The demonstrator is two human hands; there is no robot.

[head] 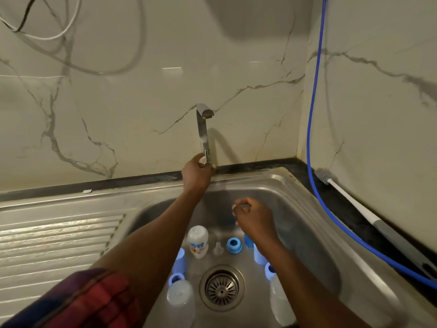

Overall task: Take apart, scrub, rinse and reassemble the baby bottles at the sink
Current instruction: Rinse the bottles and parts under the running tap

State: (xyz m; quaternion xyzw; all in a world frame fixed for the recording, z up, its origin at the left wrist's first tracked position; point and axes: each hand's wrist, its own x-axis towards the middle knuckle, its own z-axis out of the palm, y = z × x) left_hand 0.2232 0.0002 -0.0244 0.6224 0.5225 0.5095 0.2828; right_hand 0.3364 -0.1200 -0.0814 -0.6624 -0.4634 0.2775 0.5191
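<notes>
- Head view: my left hand (197, 172) curls round the base of the tap (203, 131). The spout stands upright just above its fingers, and this is the nearer hand.
- My right hand (254, 217) hangs curled, right of those fingers. I cannot tell whether it pinches anything.
- Below both hands, the sink (295, 184) holds a printed bottle (198, 242), a teat (218, 248) and a ring (234, 245).

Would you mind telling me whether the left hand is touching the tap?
Touching. The head view shows the left hand curled round the base of the tap.
</notes>
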